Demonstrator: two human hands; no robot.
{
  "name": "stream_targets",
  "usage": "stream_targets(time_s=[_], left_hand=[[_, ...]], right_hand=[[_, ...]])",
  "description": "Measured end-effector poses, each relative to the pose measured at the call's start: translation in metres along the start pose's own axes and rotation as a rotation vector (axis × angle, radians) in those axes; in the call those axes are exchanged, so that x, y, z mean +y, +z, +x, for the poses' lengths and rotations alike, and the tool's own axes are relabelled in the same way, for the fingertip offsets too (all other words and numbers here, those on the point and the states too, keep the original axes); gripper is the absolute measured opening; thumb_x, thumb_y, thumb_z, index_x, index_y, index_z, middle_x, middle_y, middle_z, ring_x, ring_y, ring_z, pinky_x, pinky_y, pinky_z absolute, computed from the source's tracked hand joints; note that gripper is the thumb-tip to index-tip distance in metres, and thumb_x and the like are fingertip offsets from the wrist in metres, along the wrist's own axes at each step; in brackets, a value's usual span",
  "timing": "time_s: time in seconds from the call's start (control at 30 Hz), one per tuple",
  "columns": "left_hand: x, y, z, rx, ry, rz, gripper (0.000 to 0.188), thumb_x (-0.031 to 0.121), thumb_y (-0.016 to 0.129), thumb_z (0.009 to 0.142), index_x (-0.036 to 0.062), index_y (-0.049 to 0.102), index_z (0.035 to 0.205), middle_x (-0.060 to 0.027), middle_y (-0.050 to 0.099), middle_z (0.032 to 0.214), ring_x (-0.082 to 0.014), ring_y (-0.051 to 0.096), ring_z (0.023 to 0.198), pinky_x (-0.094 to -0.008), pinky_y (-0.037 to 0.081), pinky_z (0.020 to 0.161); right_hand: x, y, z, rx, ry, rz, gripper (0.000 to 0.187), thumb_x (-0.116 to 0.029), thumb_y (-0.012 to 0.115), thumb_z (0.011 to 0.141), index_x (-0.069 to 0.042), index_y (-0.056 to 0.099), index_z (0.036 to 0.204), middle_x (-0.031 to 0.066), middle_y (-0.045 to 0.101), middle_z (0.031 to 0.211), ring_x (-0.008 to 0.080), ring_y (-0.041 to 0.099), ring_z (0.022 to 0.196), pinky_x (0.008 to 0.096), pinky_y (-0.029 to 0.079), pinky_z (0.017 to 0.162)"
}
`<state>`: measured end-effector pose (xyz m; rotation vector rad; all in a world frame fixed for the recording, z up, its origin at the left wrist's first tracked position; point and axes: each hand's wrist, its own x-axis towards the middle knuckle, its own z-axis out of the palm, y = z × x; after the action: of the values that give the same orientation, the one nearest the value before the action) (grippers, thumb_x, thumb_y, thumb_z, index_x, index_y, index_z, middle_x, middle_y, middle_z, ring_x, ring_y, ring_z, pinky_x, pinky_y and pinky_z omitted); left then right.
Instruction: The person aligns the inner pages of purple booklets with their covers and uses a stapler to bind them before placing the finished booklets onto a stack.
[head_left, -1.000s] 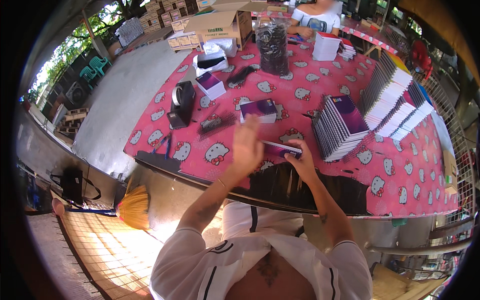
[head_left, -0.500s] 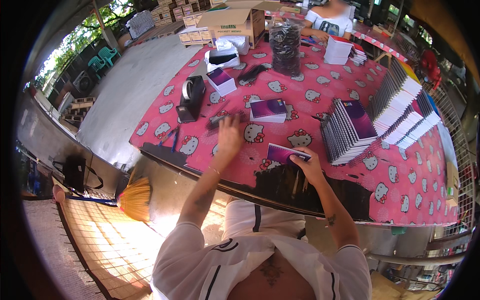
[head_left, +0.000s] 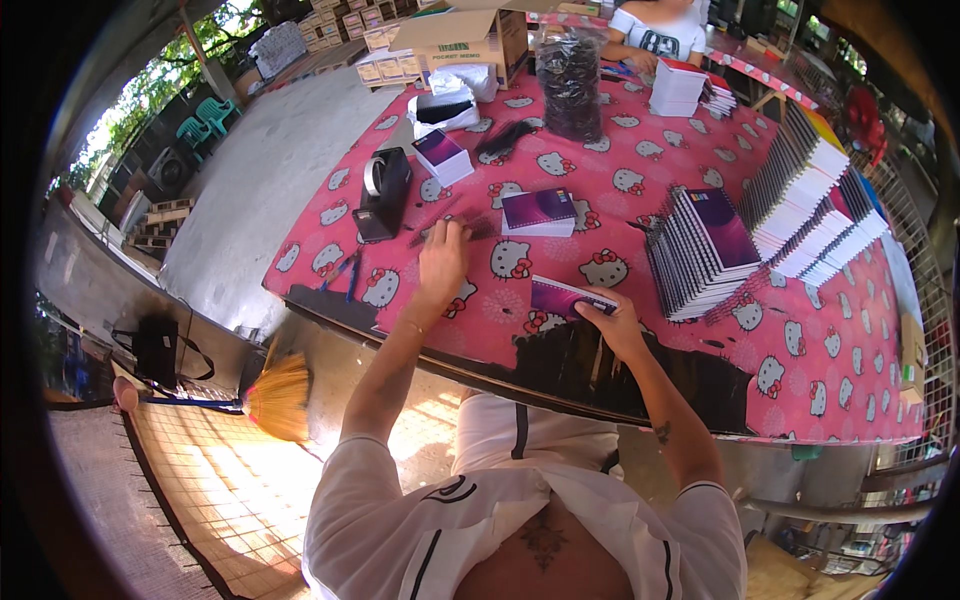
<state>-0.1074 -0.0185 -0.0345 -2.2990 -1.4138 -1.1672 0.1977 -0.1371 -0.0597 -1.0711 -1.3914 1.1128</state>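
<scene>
Near the table's front edge my right hand (head_left: 612, 322) is closed on a small purple-covered notepad (head_left: 560, 296), thumb on top of its cover. My left hand (head_left: 445, 262) reaches forward, its fingers curled together at a small heap of dark binding coils (head_left: 482, 226); what they pinch is hidden. Just beyond, between the hands, lies a short stack of purple notepads (head_left: 538, 212). Farther left is another small stack of purple-topped pads (head_left: 443, 158), beside a black desktop punch-like tool (head_left: 384, 200) with a metal handle.
Tall stacks of coil-bound notebooks (head_left: 705, 255) stand at the right. A clear bag of black coils (head_left: 570, 85), a white bag (head_left: 445, 110) and an open carton (head_left: 462, 48) are at the back. Blue-handled pliers (head_left: 352, 278) lie left. Another person (head_left: 655, 40) sits across the table.
My left hand has shifted slightly left and its fingers have drawn together at the coils. The notepad stays in my right hand. The view has shifted slightly.
</scene>
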Motion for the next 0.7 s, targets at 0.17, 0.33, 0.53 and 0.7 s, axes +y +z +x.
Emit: stream_targets(time_s=[0.17, 0.33, 0.53, 0.7], left_hand=[[0.086, -0.031, -0.027, -0.096, 0.011, -0.491, 0.012, 0.009, 0.069, 0.090, 0.0056, 0.070, 0.101, -0.0123, 0.066, 0.083, -0.0299, 0.064, 0.069, -0.0398, 0.052, 0.062], [0.092, -0.033, -0.039, -0.152, -0.138, -0.562, 0.019, 0.004, 0.073, 0.087, 0.0047, 0.073, 0.106, -0.0113, 0.068, 0.085, -0.0240, 0.065, 0.069, -0.0334, 0.051, 0.061], [0.090, -0.027, -0.036, -0.057, -0.091, -0.506, 0.016, 0.007, 0.072, 0.087, 0.0074, 0.073, 0.104, -0.0092, 0.064, 0.083, -0.0246, 0.062, 0.060, -0.0345, 0.049, 0.056], [0.097, -0.032, -0.021, -0.060, 0.022, -0.531, 0.018, 0.009, 0.073, 0.088, 0.0066, 0.070, 0.106, -0.0093, 0.064, 0.088, -0.0296, 0.065, 0.068, -0.0392, 0.051, 0.063]], right_hand=[[-0.004, 0.002, -0.001, 0.015, -0.003, 0.015, 0.025, -0.010, 0.071, 0.094, 0.001, 0.069, 0.116, 0.0008, 0.070, 0.097, 0.0073, 0.062, 0.089, 0.0249, 0.050, 0.082], [0.000, 0.005, -0.002, 0.038, -0.008, 0.007, 0.024, -0.010, 0.071, 0.094, 0.000, 0.069, 0.115, 0.0003, 0.069, 0.096, 0.0069, 0.062, 0.089, 0.0245, 0.050, 0.081], [-0.004, 0.004, -0.002, 0.035, 0.008, -0.032, 0.023, -0.009, 0.070, 0.094, 0.000, 0.069, 0.115, 0.0005, 0.069, 0.096, 0.0070, 0.062, 0.089, 0.0240, 0.049, 0.081], [-0.005, 0.001, -0.003, 0.017, 0.001, -0.003, 0.023, -0.008, 0.070, 0.094, 0.000, 0.069, 0.115, 0.0014, 0.070, 0.098, 0.0080, 0.062, 0.090, 0.0245, 0.049, 0.082]])
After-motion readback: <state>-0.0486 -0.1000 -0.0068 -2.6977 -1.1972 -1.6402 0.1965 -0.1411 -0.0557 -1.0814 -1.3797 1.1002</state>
